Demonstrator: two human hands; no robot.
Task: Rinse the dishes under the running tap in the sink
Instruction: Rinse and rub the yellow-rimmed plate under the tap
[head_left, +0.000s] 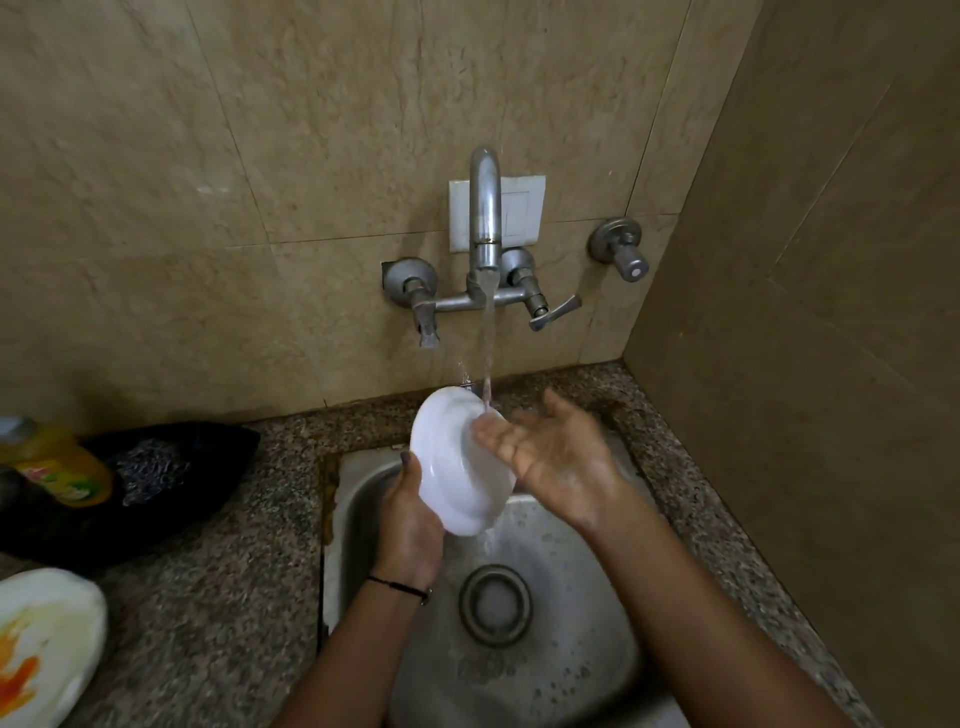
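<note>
Head view: left hand (410, 525) fingers wrap the lower edge of a small white plate (457, 462), thumb on its rim, holding it tilted on edge above the steel sink (587, 649). Right hand (556, 457) is spread open, fingertips (488, 428) touching the plate's upper rim where the tap (485, 208) stream lands. Water runs off toward the drain (495, 605). On the granite counter (218, 597), at its left edge, lie a soiled plate (41, 644), a black cloth (171, 467) and a dish-soap bottle (57, 462).
</note>
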